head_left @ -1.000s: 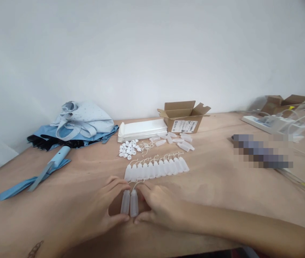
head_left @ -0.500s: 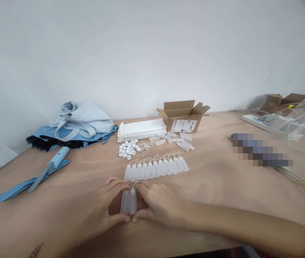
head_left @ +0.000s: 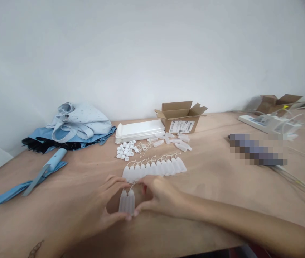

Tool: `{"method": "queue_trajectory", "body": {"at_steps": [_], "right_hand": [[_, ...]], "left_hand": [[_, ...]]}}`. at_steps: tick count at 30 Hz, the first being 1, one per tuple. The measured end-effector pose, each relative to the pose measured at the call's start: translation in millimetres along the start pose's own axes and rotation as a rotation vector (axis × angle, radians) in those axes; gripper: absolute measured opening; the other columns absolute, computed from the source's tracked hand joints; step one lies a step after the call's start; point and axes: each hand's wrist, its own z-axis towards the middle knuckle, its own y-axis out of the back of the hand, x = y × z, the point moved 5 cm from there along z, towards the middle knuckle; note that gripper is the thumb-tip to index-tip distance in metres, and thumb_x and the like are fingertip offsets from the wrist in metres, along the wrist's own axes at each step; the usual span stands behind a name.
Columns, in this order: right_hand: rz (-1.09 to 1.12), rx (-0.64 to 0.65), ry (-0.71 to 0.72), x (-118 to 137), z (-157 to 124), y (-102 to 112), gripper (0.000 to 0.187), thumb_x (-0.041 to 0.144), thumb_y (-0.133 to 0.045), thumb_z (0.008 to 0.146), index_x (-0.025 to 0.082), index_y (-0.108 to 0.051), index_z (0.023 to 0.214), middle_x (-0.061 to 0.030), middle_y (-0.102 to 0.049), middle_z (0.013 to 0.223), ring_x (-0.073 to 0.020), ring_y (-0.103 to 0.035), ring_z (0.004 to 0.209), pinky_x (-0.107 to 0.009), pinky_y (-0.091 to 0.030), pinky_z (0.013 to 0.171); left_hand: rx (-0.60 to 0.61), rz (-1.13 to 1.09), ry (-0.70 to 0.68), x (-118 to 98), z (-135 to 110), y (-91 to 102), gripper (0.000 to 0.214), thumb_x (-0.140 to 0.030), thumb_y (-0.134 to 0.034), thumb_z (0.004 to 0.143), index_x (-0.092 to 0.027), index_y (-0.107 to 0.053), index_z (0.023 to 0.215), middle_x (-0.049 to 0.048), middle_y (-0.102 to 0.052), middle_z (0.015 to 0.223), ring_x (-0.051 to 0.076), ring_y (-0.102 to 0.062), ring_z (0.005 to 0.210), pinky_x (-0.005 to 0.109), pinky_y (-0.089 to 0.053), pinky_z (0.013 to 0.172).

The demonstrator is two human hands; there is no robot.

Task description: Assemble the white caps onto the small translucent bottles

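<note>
Two small translucent plastic bottles (head_left: pixel 127 203) stand side by side close to me, between my hands. My left hand (head_left: pixel 105 200) curls around the left one, with its thumb at the base and its fingertips by the neck. My right hand (head_left: pixel 161 195) has its thumb at the lower edge of the right bottle and its fingertips near the top, by a thin cream cord (head_left: pixel 133 185). Just behind stands a row of several similar bottles (head_left: pixel 158 168) with cords at their necks.
White caps (head_left: pixel 125 149), loose cords (head_left: pixel 143 147) and loose bottles (head_left: pixel 182 143) lie farther back. Behind them are white packets (head_left: pixel 141 129) and an open cardboard box (head_left: pixel 182 122). A blue umbrella (head_left: pixel 57 157) and cloth bag (head_left: pixel 85 122) lie left; a power strip (head_left: pixel 269 123) is right.
The view has shifted slightly. My right hand has spread a little, its fingers and palm moving off the right bottle while the thumb stays near its base. The left hand looks much the same.
</note>
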Motion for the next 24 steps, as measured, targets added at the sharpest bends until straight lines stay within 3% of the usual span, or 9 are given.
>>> {"method": "queue_trajectory", "body": {"at_steps": [5, 8, 10, 15, 19, 24], "right_hand": [[-0.041, -0.165, -0.003, -29.2, 32.8, 50.9, 0.028, 0.041, -0.062, 0.083, 0.015, -0.066, 0.093, -0.0034, -0.067, 0.078, -0.013, -0.058, 0.065, -0.023, -0.038, 0.058], [-0.358, -0.292, -0.024, -61.1, 60.5, 83.0, 0.018, 0.027, -0.054, 0.089, 0.014, -0.066, 0.096, -0.0066, -0.068, 0.086, -0.0152, -0.06, 0.075, -0.024, -0.041, 0.066], [-0.424, -0.312, -0.043, -81.6, 74.3, 94.5, 0.02, 0.013, -0.052, 0.087, 0.012, -0.067, 0.1, -0.0106, -0.066, 0.097, -0.0175, -0.06, 0.082, -0.026, -0.041, 0.072], [-0.54, -0.242, -0.016, -101.1, 82.1, 96.8, 0.034, 0.0, -0.048, 0.08, 0.015, -0.069, 0.102, -0.0111, -0.065, 0.105, -0.0222, -0.057, 0.097, -0.028, -0.041, 0.077], [-0.604, -0.17, -0.002, -102.9, 79.0, 92.7, 0.042, -0.001, -0.046, 0.078, 0.018, -0.068, 0.108, -0.0095, -0.065, 0.109, -0.0233, -0.053, 0.103, -0.029, -0.04, 0.08], [-0.628, -0.124, -0.013, -107.4, 81.7, 89.0, 0.048, -0.005, -0.044, 0.073, 0.015, -0.067, 0.11, -0.0096, -0.067, 0.105, -0.0237, -0.051, 0.1, -0.03, -0.039, 0.079]], "left_hand": [[-0.062, -0.02, -0.048, -0.1, 39.0, 7.1, 0.022, -0.033, -0.054, 0.085, -0.021, -0.061, 0.103, 0.0061, -0.066, 0.102, 0.023, -0.058, 0.098, 0.036, -0.046, 0.085], [-0.098, -0.016, -0.049, 9.6, 76.5, 0.3, 0.017, -0.026, -0.047, 0.088, -0.019, -0.062, 0.093, 0.0066, -0.066, 0.095, 0.022, -0.059, 0.093, 0.036, -0.047, 0.081], [-0.15, 0.016, -0.054, 18.6, 100.7, -8.3, 0.018, -0.02, -0.045, 0.088, -0.017, -0.063, 0.091, 0.0077, -0.066, 0.095, 0.023, -0.058, 0.095, 0.038, -0.046, 0.084], [-0.188, 0.12, -0.157, 27.4, 135.3, -34.4, 0.034, -0.002, -0.04, 0.081, -0.014, -0.065, 0.099, 0.0107, -0.064, 0.111, 0.025, -0.052, 0.104, 0.043, -0.043, 0.092], [-0.154, 0.207, -0.218, 25.3, 136.7, -44.5, 0.045, 0.004, -0.042, 0.073, -0.014, -0.064, 0.107, 0.0077, -0.058, 0.126, 0.028, -0.043, 0.114, 0.046, -0.039, 0.098], [-0.06, 0.259, -0.169, 31.3, 135.9, -51.4, 0.048, 0.003, -0.041, 0.072, -0.017, -0.065, 0.107, 0.006, -0.061, 0.122, 0.028, -0.044, 0.114, 0.047, -0.042, 0.093]]}}
